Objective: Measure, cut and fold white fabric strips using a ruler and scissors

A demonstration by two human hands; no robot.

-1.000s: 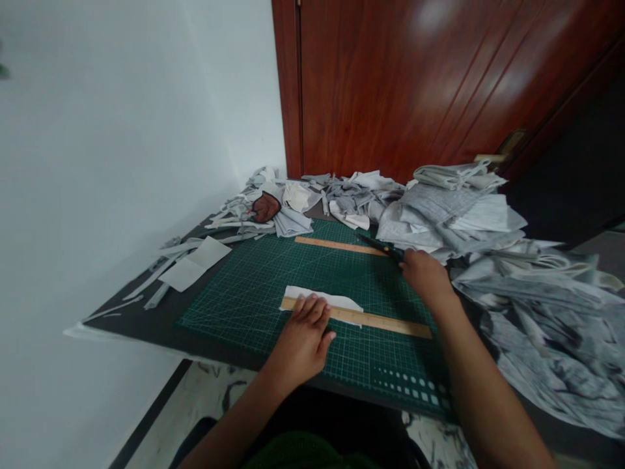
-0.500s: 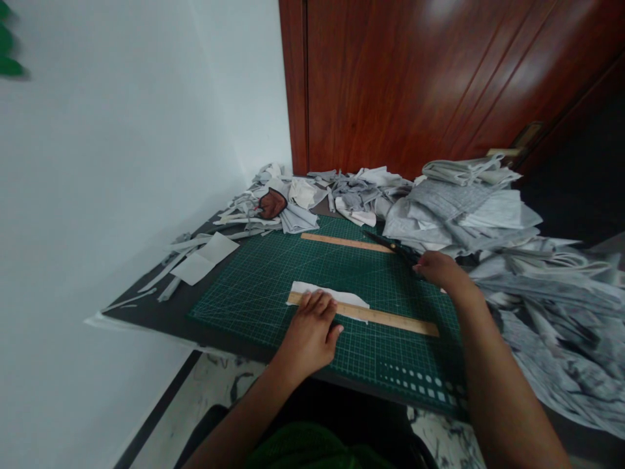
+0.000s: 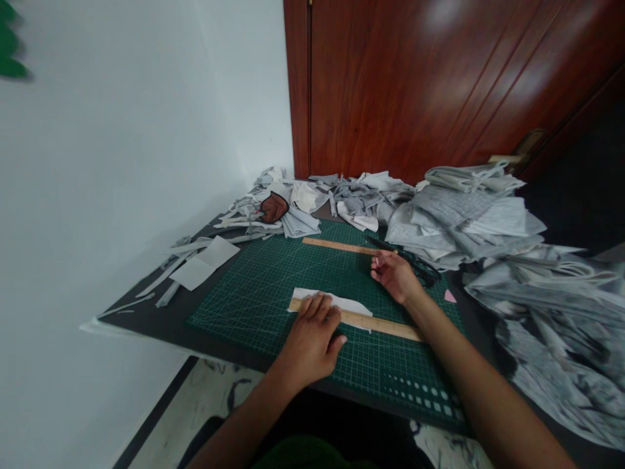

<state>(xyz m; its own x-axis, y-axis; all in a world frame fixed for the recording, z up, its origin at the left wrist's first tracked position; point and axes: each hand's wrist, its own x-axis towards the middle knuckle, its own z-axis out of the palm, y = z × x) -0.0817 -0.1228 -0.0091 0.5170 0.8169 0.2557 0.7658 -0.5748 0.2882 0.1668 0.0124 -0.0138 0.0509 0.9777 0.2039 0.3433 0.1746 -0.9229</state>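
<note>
My left hand (image 3: 315, 339) lies flat with fingers stretched, pressing a wooden ruler (image 3: 364, 320) onto a strip of white cloth (image 3: 349, 304). The ruler runs along the cloth's near part, and the cloth's curved far edge shows beyond it. My right hand (image 3: 394, 277) is over the cutting mat, fingers curled together; whatever they pinch is too small to make out. Just behind that hand lie black scissors (image 3: 424, 268), blades towards the far left. A second wooden ruler (image 3: 336, 245) rests farther back, its right end hidden by the hand.
A green gridded cutting mat (image 3: 254, 293) covers much of the dark table (image 3: 146, 326). Grey fabric is piled (image 3: 463, 218) at the right and back. Scraps, a brown cloth piece (image 3: 274, 207) and pale card (image 3: 205, 262) lie left. A small pink piece (image 3: 450, 296) sits by the mat's right edge.
My right hand has left the scissors' handles and moved left over the mat, uncovering the handles and the pink piece. The left hand stays on the ruler.
</note>
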